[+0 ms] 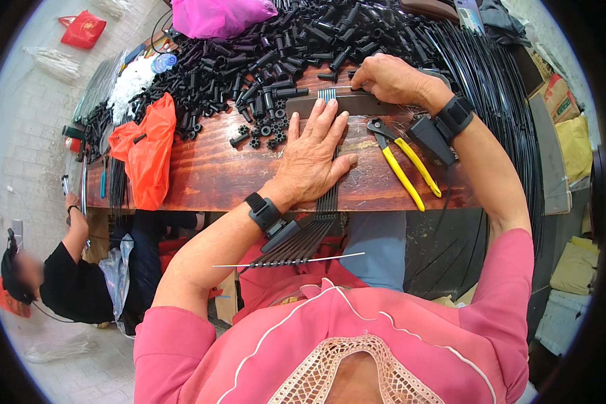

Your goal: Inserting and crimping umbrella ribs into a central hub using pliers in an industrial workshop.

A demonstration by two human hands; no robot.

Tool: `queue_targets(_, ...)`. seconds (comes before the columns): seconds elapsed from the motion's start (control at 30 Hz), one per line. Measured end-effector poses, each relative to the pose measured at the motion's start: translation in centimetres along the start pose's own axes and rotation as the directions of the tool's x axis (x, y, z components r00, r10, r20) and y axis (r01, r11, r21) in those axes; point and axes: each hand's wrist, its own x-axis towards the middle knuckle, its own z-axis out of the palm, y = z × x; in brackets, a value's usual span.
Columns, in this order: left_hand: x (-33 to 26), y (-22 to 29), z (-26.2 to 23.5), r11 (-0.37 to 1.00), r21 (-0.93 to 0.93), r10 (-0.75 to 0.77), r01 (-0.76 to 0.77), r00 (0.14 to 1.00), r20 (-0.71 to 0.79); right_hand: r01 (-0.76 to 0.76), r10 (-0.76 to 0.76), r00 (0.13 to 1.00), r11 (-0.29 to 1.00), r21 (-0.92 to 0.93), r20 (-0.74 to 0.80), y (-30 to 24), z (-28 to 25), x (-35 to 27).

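Though beyond hands (315, 149), marked red bag (83, 30)

Wood tbl (212, 158) w/ blk tubes (269, 99), orange bag (146, 161) & yel-hdl pliers (399, 172).

Surface (215, 161) ran red-brown, streaked with darker grain. Rods (327, 202) were black, pliers (401, 175) yellow-handled. Nearer bag (148, 151) showed orange-red, farther bag (219, 19) magenta.
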Motion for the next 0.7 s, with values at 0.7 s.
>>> queue_targets(0.7,-0.1,-0.1,-0.1,1.000,-0.012,0.000,0.000,1.000,-0.022,-0.063,0.065,0.998,0.983,0.172,-0.009,-1.2,0.4,2.1)
